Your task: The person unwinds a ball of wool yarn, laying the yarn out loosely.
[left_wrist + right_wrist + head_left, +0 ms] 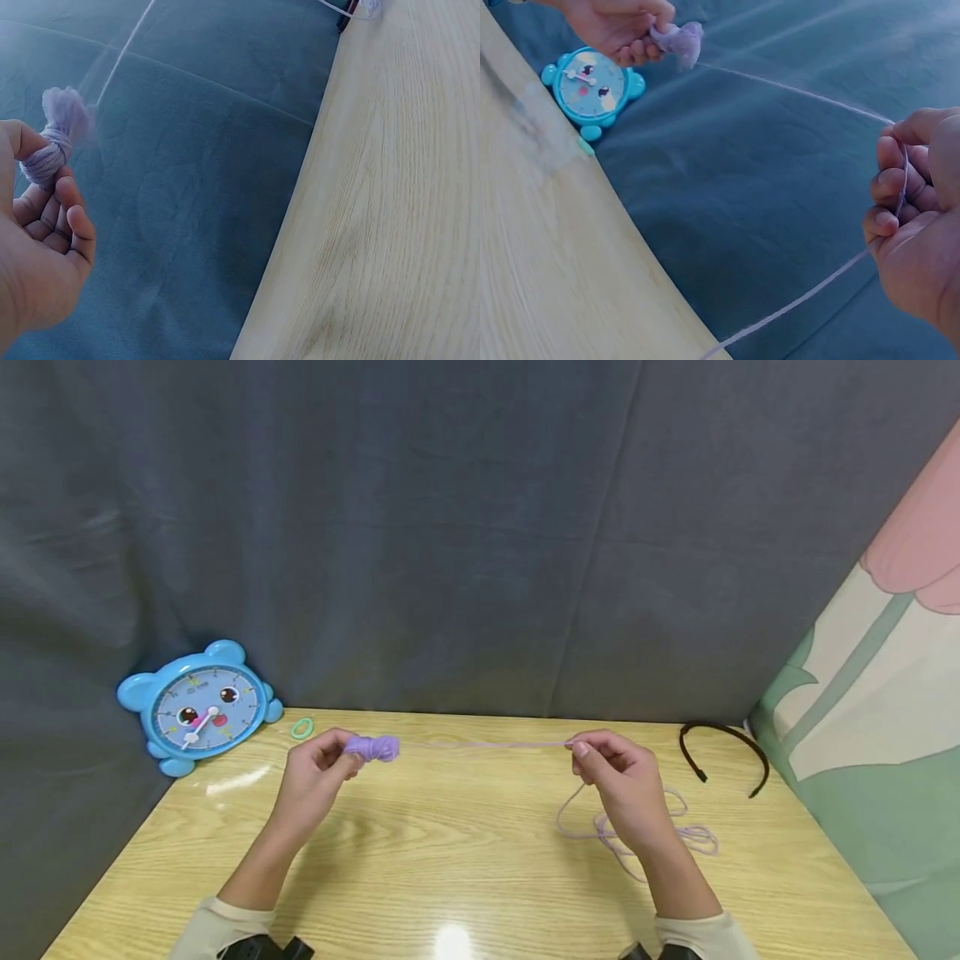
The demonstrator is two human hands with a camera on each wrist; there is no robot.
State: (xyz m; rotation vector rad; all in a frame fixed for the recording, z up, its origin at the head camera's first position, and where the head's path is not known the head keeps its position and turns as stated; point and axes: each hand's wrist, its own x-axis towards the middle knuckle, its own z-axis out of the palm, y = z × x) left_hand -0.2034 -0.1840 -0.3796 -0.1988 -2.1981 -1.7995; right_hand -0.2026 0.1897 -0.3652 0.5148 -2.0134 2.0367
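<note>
My left hand (317,774) pinches one end of a small purple bundle of yarn (372,748), wound tight around its middle. From the bundle a thin strand (487,745) stretches nearly level across to my right hand (624,783), whose thumb and forefinger pinch it. In the right wrist view the yarn (795,304) runs on through the curled fingers and down toward the table. Loose loops of the same yarn (697,837) lie on the table beneath and beside the right hand. The left wrist view shows the bundle (56,142) between thumb and fingers, its free end blurred.
A blue bear-shaped clock (208,710) leans at the table's back left, with a small green ring (302,728) beside it. At the back right lies a black headband (723,735). A dark curtain (450,543) hangs behind the wooden table (450,860).
</note>
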